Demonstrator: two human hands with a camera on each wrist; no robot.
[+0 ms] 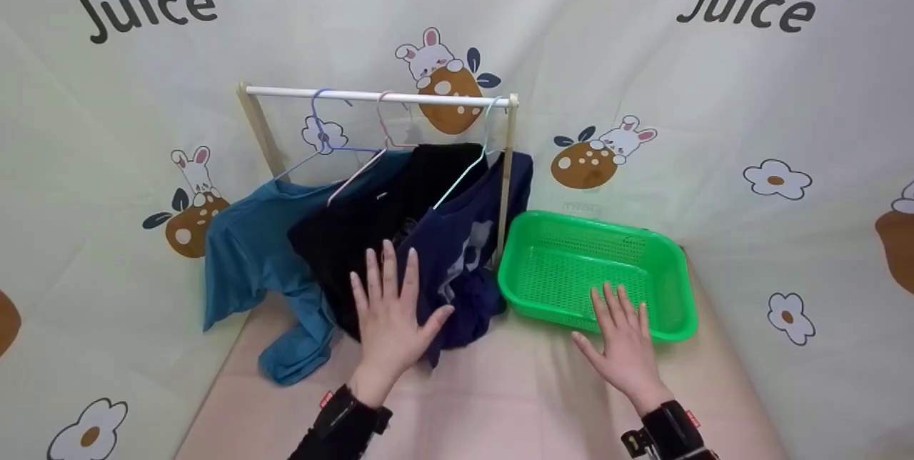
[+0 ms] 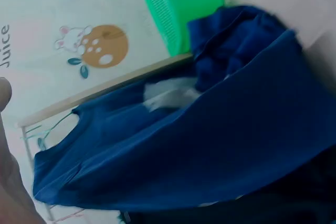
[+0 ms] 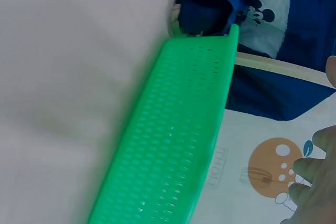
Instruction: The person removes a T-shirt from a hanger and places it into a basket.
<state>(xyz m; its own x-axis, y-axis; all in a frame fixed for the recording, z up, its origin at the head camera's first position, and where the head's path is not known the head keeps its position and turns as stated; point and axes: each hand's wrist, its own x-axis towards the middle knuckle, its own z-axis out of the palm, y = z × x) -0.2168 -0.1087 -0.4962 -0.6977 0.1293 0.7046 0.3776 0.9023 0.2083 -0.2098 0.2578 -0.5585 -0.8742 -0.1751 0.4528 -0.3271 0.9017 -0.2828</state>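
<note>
My left hand (image 1: 389, 321), fingers spread and straight, is nearest the navy shirt (image 1: 464, 260) and overlaps the black shirt (image 1: 350, 238) in the head view. That navy shirt, with a grey-white print, hangs from a pale green hanger (image 1: 463, 181). Behind it the black shirt is on a pink hanger (image 1: 357, 176), and a teal long-sleeved shirt (image 1: 250, 246) is on a blue hanger (image 1: 319, 121). At the right, my right hand (image 1: 625, 353) has its fingers extended over the near rim of a green plastic basket (image 1: 521, 288). Neither hand grips anything.
A small rack with a white rail (image 1: 285, 92) and wooden posts (image 1: 508, 188) carries the hangers. The pink-beige table (image 1: 528, 403) lies beneath everything. Behind it hangs a pale printed curtain (image 1: 607, 74). The basket stands right beside the rack's right post.
</note>
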